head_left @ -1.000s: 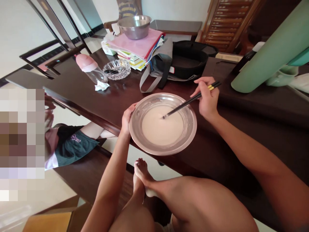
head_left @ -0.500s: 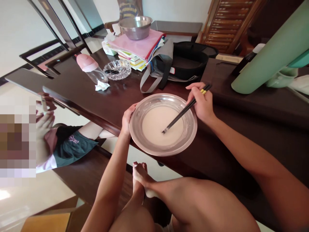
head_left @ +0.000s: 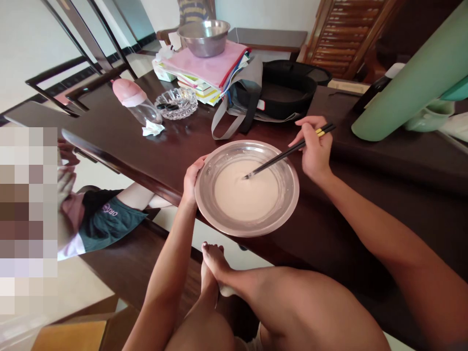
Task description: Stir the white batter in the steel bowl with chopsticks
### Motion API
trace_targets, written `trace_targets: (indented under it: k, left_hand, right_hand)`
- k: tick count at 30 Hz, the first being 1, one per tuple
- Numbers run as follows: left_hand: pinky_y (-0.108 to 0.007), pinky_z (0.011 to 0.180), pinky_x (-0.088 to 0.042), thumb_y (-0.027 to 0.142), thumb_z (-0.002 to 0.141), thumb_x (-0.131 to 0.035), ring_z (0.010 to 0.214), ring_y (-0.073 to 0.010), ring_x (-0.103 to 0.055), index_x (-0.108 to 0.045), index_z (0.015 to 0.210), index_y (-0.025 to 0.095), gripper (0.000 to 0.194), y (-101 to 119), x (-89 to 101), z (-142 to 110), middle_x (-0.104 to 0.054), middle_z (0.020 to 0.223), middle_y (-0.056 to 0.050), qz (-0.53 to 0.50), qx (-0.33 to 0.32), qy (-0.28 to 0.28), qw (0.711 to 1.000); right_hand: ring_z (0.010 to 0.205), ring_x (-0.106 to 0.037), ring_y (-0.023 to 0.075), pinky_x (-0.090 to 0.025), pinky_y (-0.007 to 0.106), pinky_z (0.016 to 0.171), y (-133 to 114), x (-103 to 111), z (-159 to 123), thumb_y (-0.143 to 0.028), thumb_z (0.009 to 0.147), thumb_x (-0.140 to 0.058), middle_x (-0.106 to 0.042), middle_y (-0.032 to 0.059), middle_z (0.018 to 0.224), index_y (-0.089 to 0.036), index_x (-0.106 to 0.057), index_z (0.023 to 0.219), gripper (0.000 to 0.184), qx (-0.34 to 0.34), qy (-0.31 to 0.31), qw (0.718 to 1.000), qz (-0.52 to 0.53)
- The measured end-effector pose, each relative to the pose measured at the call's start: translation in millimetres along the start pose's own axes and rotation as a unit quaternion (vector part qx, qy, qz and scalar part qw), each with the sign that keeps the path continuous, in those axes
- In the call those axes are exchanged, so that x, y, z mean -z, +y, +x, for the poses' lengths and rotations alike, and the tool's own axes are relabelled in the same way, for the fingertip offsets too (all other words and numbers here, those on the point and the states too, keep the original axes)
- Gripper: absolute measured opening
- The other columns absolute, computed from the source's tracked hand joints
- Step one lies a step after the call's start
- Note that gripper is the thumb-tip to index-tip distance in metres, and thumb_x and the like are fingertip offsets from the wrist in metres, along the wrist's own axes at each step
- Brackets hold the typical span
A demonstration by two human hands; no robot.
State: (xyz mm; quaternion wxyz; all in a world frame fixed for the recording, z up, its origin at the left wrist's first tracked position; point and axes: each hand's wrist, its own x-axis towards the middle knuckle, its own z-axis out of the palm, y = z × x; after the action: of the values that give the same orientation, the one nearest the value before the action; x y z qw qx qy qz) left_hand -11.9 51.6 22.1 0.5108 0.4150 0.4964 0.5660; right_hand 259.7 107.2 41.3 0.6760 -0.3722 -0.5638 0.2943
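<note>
A wide steel bowl (head_left: pixel 248 227) stands at the near edge of the dark wooden table (head_left: pixel 146 161). Inside it lies a pale, creamy liquid (head_left: pixel 241 200), like a thin batter. My left hand (head_left: pixel 193 180) is closed on the bowl's left rim, its fingertips partly hidden behind the wall. Above the right rim, my right hand (head_left: pixel 315 148) grips a pair of black chopsticks (head_left: pixel 280 157) with yellow bands near the top. Their tips dip into the liquid near its centre, where a small ripple shows.
Behind the bowl sits a grey and black bag (head_left: pixel 281 92). Farther left are a glass ashtray (head_left: pixel 179 103), a pink-capped bottle (head_left: pixel 133 97), a crumpled tissue (head_left: pixel 152 128) and a second steel bowl (head_left: pixel 204 41) on stacked books. A green cylinder (head_left: pixel 405 78) leans in at right. Another person sits at left.
The chopsticks swung toward me and left half a second ago, and now sit farther back, with my right hand shifted right again. My left hand and the bowl stay nearly in place.
</note>
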Motion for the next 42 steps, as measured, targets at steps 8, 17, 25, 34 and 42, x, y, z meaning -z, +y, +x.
trace_targets:
  k: [8,17,25,34,42]
  left_hand:
    - [-0.034,0.083,-0.05,0.04,0.081,-0.047,0.095,-0.0235,-0.065,-0.067,0.1,0.02,0.035,-4.4,4.4,3.5,-0.072,0.099,-0.005,0.023,-0.011,-0.006,1.0]
    - [-0.033,0.084,-0.05,0.038,0.081,-0.047,0.096,-0.0237,-0.065,-0.067,0.101,0.018,0.035,0.3,-0.8,-0.8,-0.073,0.099,-0.005,0.008,-0.005,0.004,1.0]
    - [-0.034,0.085,-0.05,0.037,0.082,-0.047,0.094,-0.0227,-0.066,-0.067,0.101,0.019,0.034,-1.0,-0.2,-0.2,-0.072,0.097,-0.005,0.001,0.0,0.004,1.0]
    - [-0.034,0.086,-0.05,0.038,0.081,-0.048,0.096,-0.0234,-0.066,-0.068,0.1,0.018,0.034,-1.1,-0.2,0.1,-0.073,0.098,-0.005,0.0,-0.006,0.002,1.0]
    - [-0.033,0.084,-0.051,0.037,0.082,-0.047,0.095,-0.0233,-0.066,-0.068,0.099,0.019,0.032,0.3,-1.3,0.1,-0.073,0.096,-0.004,-0.004,0.009,0.005,1.0]
  right_hand:
    - [0.042,-0.048,0.0109,-0.035,0.028,0.043,1.0,0.2,-0.5,-0.05,0.089,-0.051,-0.054,-0.0053,0.052,-0.027,-0.061,0.093,0.025,-0.011,-0.06,0.998,-0.008]
    - [0.043,-0.049,0.0109,-0.037,0.027,0.043,0.1,-0.2,0.0,-0.053,0.087,-0.051,-0.052,-0.0052,0.051,-0.026,-0.06,0.093,0.03,-0.012,-0.063,0.998,-0.008]
    - [0.041,-0.046,0.0106,-0.033,0.027,0.041,1.2,-0.1,-0.6,-0.054,0.087,-0.051,-0.05,-0.0056,0.049,-0.025,-0.061,0.087,0.03,-0.021,-0.073,0.997,0.001]
    - [0.041,-0.048,0.0108,-0.037,0.028,0.044,0.3,0.0,-0.5,-0.052,0.088,-0.051,-0.048,-0.0052,0.048,-0.025,-0.062,0.083,0.029,-0.005,-0.058,0.998,0.008]
    - [0.04,-0.045,0.0097,-0.034,0.028,0.043,1.5,2.8,3.3,-0.047,0.087,-0.055,-0.048,-0.0052,0.05,-0.024,-0.061,0.078,0.026,0.015,-0.012,1.0,0.016]
